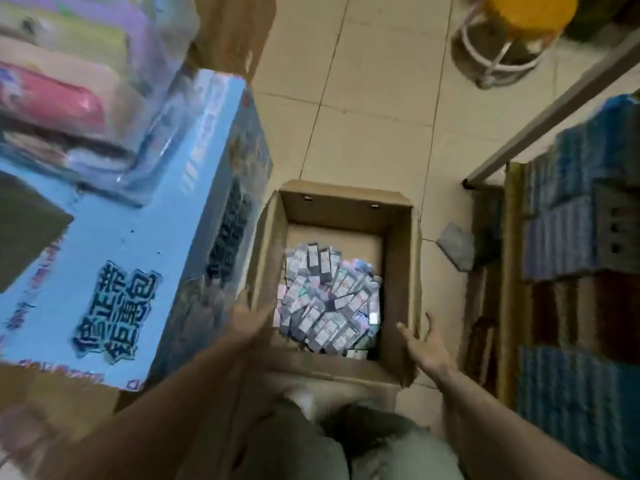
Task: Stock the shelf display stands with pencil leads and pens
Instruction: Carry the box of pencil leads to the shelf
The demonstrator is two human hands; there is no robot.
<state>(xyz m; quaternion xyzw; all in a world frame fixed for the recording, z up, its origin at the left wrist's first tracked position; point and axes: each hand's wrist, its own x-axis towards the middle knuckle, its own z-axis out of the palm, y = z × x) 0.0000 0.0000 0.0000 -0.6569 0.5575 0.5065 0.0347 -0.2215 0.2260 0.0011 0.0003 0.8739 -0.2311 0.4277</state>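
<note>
Head view: our hands at the open carton

We reach our left hand [251, 315] and right hand [420, 344], fingers spread and holding nothing, to either side of the cardboard box [403, 268] on the tiled floor [374, 109]. Pencil lead packs [332, 303] lie heaped inside.

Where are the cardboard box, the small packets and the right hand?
cardboard box [346, 207]: head view, inner far wall.
small packets [329, 303]: head view, middle of the pile.
right hand [424, 344]: head view, palm.
</note>
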